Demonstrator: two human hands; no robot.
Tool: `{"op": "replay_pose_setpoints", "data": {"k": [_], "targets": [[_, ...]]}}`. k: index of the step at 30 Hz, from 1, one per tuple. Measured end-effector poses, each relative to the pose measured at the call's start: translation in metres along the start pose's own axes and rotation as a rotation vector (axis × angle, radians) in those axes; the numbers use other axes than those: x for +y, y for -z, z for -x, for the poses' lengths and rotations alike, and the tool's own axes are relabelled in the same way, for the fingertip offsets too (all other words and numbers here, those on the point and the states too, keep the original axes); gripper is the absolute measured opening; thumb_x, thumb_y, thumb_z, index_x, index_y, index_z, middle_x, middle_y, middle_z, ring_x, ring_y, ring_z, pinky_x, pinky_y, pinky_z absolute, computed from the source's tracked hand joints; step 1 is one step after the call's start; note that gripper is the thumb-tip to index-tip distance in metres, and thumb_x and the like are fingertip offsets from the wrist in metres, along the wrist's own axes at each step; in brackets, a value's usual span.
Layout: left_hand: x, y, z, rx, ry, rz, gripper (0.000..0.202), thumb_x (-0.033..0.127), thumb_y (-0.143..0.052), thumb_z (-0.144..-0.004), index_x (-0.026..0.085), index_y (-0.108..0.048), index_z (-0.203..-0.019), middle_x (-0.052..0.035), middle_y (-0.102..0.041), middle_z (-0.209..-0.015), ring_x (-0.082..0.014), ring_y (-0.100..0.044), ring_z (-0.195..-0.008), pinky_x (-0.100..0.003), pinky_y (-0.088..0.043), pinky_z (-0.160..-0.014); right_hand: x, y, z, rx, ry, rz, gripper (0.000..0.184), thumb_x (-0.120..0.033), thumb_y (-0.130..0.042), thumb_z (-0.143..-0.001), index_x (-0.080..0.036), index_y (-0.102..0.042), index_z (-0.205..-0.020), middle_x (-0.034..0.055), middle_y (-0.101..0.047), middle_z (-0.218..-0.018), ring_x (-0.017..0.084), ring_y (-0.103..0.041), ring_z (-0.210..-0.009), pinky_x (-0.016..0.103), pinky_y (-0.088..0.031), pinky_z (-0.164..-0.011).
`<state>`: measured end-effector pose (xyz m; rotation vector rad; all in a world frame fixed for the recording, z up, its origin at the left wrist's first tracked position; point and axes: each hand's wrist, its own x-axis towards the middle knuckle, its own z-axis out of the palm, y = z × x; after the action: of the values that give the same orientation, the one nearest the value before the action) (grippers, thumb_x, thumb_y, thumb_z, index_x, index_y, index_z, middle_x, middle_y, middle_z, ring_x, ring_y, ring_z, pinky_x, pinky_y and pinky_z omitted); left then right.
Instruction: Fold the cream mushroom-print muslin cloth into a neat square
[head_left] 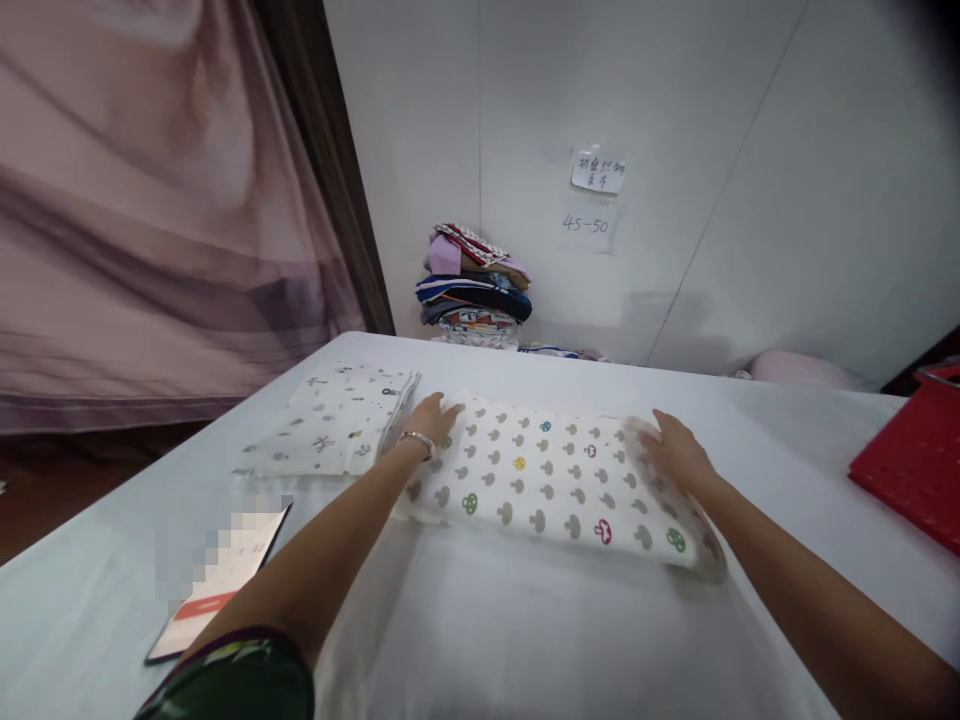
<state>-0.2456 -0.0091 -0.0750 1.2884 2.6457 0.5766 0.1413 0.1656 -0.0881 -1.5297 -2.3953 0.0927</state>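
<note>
A folded white cloth with a mushroom print (547, 480) lies flat on the white table (525, 620) in front of me. My left hand (431, 418), with a bracelet at the wrist, rests flat on the cloth's far left corner, fingers stretched out. My right hand (675, 450) lies flat on the cloth's far right end, fingers spread. Neither hand grips anything. A second folded white printed cloth (330, 420) lies just left of my left hand, close to the first cloth.
A stack of folded colourful fabrics (472, 285) stands against the back wall. A red basket (919, 460) sits at the table's right edge. A card or booklet (217, 590) lies near the left front. A pink curtain (150, 200) hangs left. Paper labels (596, 175) are stuck on the wall.
</note>
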Motion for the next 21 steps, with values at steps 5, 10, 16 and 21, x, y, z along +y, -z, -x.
{"op": "replay_pose_setpoints", "data": {"k": [5, 10, 16, 21], "targets": [[0.004, -0.023, 0.051, -0.061, -0.346, -0.189, 0.063, 0.057, -0.033, -0.083, 0.020, -0.036, -0.134, -0.0072, -0.025, -0.145, -0.0242, -0.017, -0.135, -0.042, -0.012, -0.108, -0.025, -0.010, 0.030, -0.088, 0.295, 0.028, 0.058, -0.052, -0.027, -0.088, -0.023, -0.026, -0.138, 0.0047, -0.022, -0.146, 0.025, -0.017, -0.133, 0.047, -0.017, -0.107], [0.001, -0.042, 0.065, -0.150, -0.343, -0.134, 0.069, 0.062, -0.029, -0.081, 0.020, -0.034, -0.136, -0.0070, -0.020, -0.147, -0.0258, -0.009, -0.136, -0.047, -0.004, -0.109, -0.018, -0.033, 0.034, -0.275, 0.200, 0.091, 0.059, -0.055, -0.024, -0.087, -0.024, -0.032, -0.136, 0.0022, -0.019, -0.146, 0.025, -0.012, -0.134, 0.051, -0.012, -0.107], [-0.002, -0.015, 0.066, -0.077, -0.262, -0.011, 0.054, 0.050, -0.039, -0.083, 0.021, -0.046, -0.128, -0.0062, -0.031, -0.143, -0.0220, -0.023, -0.133, -0.036, -0.018, -0.108, -0.006, -0.017, 0.041, -0.255, 0.147, 0.011, 0.054, -0.049, -0.028, -0.086, -0.021, -0.039, -0.132, 0.0064, -0.027, -0.144, 0.025, -0.018, -0.133, 0.050, -0.019, -0.105], [-0.022, 0.005, 0.083, 0.031, -0.052, 0.025, 0.055, 0.043, -0.037, -0.084, 0.006, -0.045, -0.124, -0.0194, -0.046, -0.130, -0.0277, -0.045, -0.117, -0.037, -0.036, -0.096, 0.035, -0.005, 0.094, -0.117, -0.066, -0.198, 0.060, -0.054, -0.039, -0.080, -0.018, -0.044, -0.128, 0.0106, -0.042, -0.134, 0.027, -0.040, -0.122, 0.040, -0.036, -0.098]]}}
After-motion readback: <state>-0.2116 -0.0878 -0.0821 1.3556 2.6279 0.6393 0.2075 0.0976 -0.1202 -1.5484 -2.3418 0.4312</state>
